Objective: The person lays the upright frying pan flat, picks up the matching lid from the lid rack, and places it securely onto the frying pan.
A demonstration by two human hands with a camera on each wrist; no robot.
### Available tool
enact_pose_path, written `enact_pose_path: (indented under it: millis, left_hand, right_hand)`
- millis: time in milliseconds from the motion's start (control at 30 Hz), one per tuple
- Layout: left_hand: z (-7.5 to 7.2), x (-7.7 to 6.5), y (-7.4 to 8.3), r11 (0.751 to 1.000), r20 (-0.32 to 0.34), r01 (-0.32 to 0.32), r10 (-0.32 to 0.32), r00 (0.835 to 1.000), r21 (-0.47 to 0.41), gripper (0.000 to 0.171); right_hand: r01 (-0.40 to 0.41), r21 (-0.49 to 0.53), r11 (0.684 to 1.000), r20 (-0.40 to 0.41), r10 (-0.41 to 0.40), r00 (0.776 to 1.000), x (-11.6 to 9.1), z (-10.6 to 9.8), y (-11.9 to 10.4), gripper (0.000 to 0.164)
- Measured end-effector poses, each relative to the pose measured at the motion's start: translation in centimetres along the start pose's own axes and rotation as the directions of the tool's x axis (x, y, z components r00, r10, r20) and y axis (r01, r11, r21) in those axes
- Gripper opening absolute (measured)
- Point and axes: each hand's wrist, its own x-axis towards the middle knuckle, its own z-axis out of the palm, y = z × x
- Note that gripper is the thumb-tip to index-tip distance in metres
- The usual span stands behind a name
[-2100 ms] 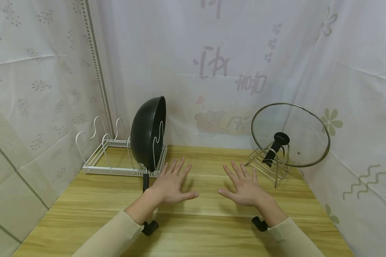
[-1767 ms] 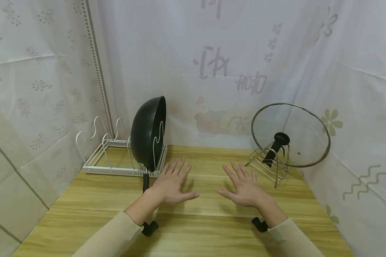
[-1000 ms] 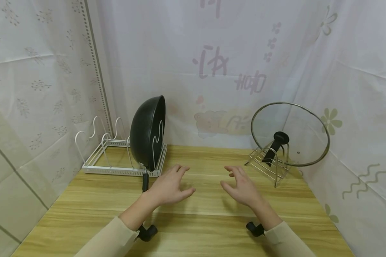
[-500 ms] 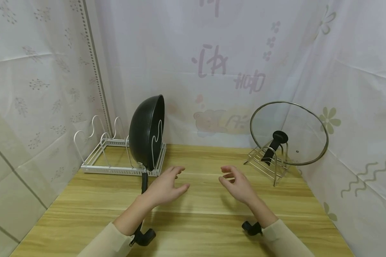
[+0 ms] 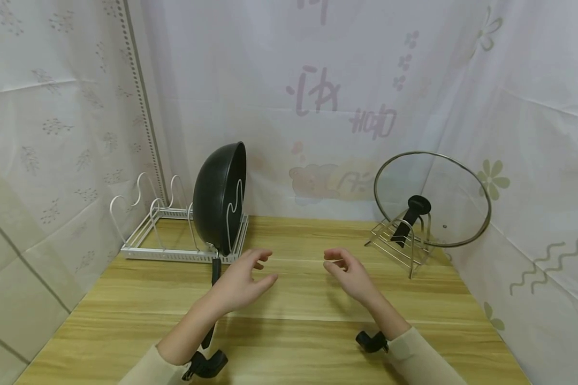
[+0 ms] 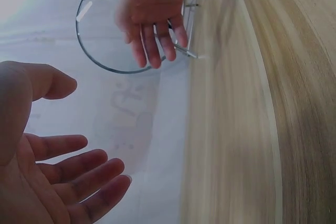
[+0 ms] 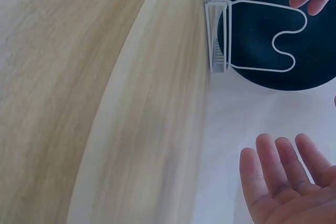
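Observation:
In the head view my left hand (image 5: 238, 280) hovers over the table with fingers loosely bent and nothing in them. It partly covers the black handle (image 5: 215, 271) of a dark wok (image 5: 214, 200), which stands on edge in a white wire pan rack (image 5: 168, 255). Opposite it, my right hand (image 5: 354, 275) is held palm inward, fingers slightly curved and holding nothing. Behind that hand a round glass lid (image 5: 455, 187) with a black knob leans in a small metal wire stand (image 5: 411, 251). The left wrist view shows the left fingers (image 6: 86, 174) spread apart.
A wood-grain table (image 5: 298, 342) lies under both hands. White printed cloth (image 5: 279, 69) hangs behind and at the sides. A black wrist mount (image 5: 207, 364) sits at the left cuff, another black mount (image 5: 371, 341) at the right one.
Both hands were spread flat, palms down; they have since turned palms inward and their fingers have bent. The left hand has drawn back slightly to the left. Wok and lid stay put.

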Motion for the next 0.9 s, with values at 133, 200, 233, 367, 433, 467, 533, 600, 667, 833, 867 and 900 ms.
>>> enact_pose_path:
  millis: [133,200,233,367,433,467,533,600,667,833,867,900]
  left_hand:
    - [-0.2,-0.4,-0.1,1.000,-0.004,-0.006,0.006,1.000,-0.015,0.055]
    - [-0.2,-0.5,-0.1,1.000,-0.007,-0.011,0.011,1.000,-0.025,0.055]
    - [-0.3,-0.6,-0.1,1.000,-0.011,-0.015,0.015,1.000,-0.028,0.055]
    - [-0.4,-0.9,-0.1,0.999,-0.025,-0.025,0.024,0.999,-0.032,0.056]
    - [-0.6,-1.1,-0.1,0.999,-0.032,-0.027,0.026,0.999,-0.034,0.056]
    - [-0.6,-1.2,0.0,0.999,-0.035,-0.028,0.027,0.999,-0.034,0.056]
    - [-0.8,-1.5,0.0,0.999,-0.039,-0.029,0.027,0.999,-0.036,0.056]
    - [-0.9,-1.8,0.1,0.999,-0.043,-0.030,0.028,0.999,-0.037,0.056]
    - [-1.1,-2.0,0.2,0.999,-0.050,-0.033,0.031,0.998,-0.043,0.055]
    - [-1.5,-2.8,0.6,0.997,-0.076,-0.044,0.039,0.996,-0.057,0.054]
    - [-1.6,-3.0,0.6,0.997,-0.083,-0.044,0.040,0.996,-0.055,0.054]
    - [-1.8,-3.2,0.7,0.998,-0.091,-0.044,0.039,0.995,-0.053,0.054]
  right_hand:
    - [0.006,-0.009,1.000,0.001,-0.006,1.000,0.0,0.2,0.0,0.038]
    - [0.010,-0.012,1.000,0.002,-0.010,1.000,-0.1,0.3,0.0,0.038]
    - [0.012,-0.012,1.000,0.003,-0.012,1.000,-0.1,0.3,-0.1,0.038]
    - [0.019,-0.014,1.000,0.001,-0.019,1.000,-0.2,0.4,-0.5,0.038]
    - [0.019,-0.014,1.000,-0.001,-0.019,1.000,-0.2,0.5,-0.7,0.038]
    - [0.020,-0.015,1.000,-0.003,-0.020,1.000,-0.2,0.5,-0.8,0.038]
    - [0.023,-0.013,1.000,-0.004,-0.023,1.000,-0.2,0.6,-1.0,0.037]
    - [0.027,-0.008,1.000,-0.003,-0.027,1.000,-0.2,0.7,-1.2,0.037]
    - [0.033,-0.006,0.999,0.001,-0.033,0.999,-0.2,0.8,-1.4,0.036]
    - [0.033,0.012,0.999,0.022,-0.034,0.999,-0.2,1.0,-1.7,0.035]
    - [0.036,0.021,0.999,0.028,-0.036,0.999,-0.2,1.1,-1.8,0.036]
    - [0.035,0.028,0.999,0.032,-0.036,0.999,-0.2,1.1,-1.9,0.036]
